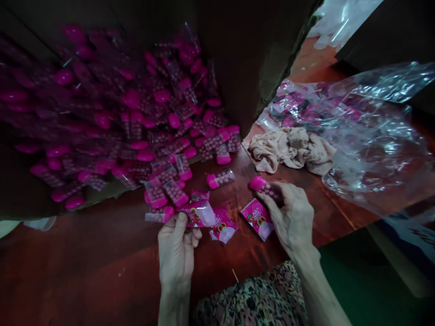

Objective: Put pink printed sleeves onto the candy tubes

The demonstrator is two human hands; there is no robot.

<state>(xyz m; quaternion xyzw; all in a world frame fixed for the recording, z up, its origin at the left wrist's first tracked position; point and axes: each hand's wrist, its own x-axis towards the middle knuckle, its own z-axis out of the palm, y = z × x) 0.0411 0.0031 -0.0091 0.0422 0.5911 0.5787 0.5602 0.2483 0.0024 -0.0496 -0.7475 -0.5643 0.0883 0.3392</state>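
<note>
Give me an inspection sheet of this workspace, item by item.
Surface: reddish-brown wooden tabletop, scuffed.
Job's things: heap of pink-capped clear tubes of pink pellets against a cardboard panel; printed pink sachets lying near the hands.
Clutter: crumpled beige cloth; clear plastic bag with pink packaging inside.
Hands: left hand holds a clear printed sachet; right hand pinches a pink-capped tube.
Cables: nothing seen.
Surroundings: dark cardboard panel behind the heap; the person's patterned clothing at the table edge.

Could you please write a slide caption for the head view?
Right hand grips a pink-capped tube of pink beads; left hand holds a printed sachet.
</note>
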